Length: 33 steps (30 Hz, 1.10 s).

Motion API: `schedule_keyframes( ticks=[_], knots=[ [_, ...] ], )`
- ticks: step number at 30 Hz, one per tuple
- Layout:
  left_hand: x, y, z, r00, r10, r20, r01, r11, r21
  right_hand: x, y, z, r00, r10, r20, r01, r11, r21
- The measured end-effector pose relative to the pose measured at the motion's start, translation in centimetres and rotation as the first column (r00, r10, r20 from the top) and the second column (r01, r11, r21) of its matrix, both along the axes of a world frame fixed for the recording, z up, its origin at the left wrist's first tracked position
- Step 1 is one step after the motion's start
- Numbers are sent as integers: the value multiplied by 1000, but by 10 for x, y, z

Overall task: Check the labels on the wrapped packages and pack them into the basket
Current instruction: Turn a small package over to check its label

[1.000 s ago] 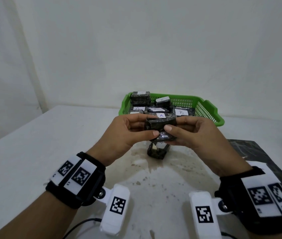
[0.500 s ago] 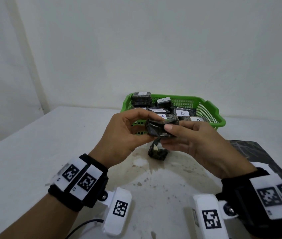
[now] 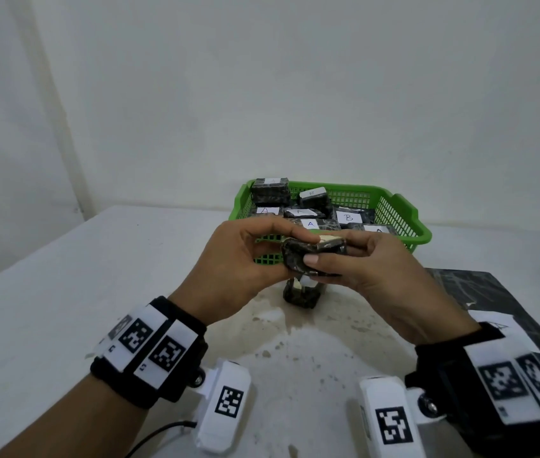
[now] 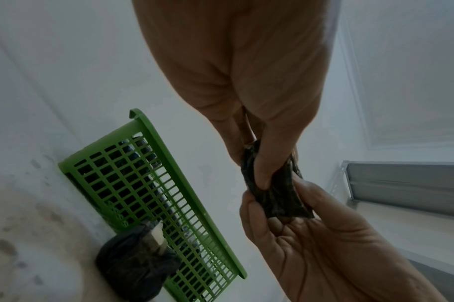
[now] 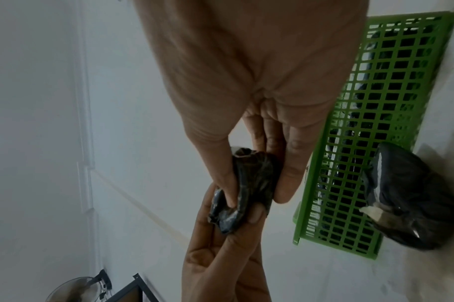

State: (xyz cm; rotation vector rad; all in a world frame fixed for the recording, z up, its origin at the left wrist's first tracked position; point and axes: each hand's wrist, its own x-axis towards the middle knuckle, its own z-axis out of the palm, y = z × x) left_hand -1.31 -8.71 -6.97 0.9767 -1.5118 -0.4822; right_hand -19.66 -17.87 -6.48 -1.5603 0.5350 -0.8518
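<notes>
Both hands hold one dark wrapped package (image 3: 311, 256) above the worktop (image 3: 63, 292), just in front of the green basket (image 3: 404, 223). The left hand (image 3: 238, 262) pinches its left end; the right hand (image 3: 367, 269) has its grip round the right end. Compared with a second ago, the package has tilted, and a pale edge now shows on top. A second package (image 3: 301, 292) stands on the worktop below.
</notes>
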Motion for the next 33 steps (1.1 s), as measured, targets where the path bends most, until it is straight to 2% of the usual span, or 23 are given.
schedule_keyframes(
  ticks=[4,14,20,24,29,33],
  knots=[
    [3,-1,2,999,15,-30,-16,1000,-15,-7,-3,6,1000,-2,31,1,1000,13],
    [-1,1,1,999,0,36,1,1000,-27,4,4,-1,999,-49,4,49,997,-50],
    [4,0,2,1000,21,15,-20,999,-36,-1,1,3,1000,11,1,-11,1000,14],
    [4,0,1,999,32,44,-30,998,-47,-3,-1,2,999,-26,-35,25,999,-44],
    [3,2,3,998,-3,61,4,1000,-21,-1,2,3,999,-44,-2,44,996,-73],
    [6,3,3,996,-88,15,86,993,84,-2,2,2,994,-90,62,98,983,-157]
  ],
)
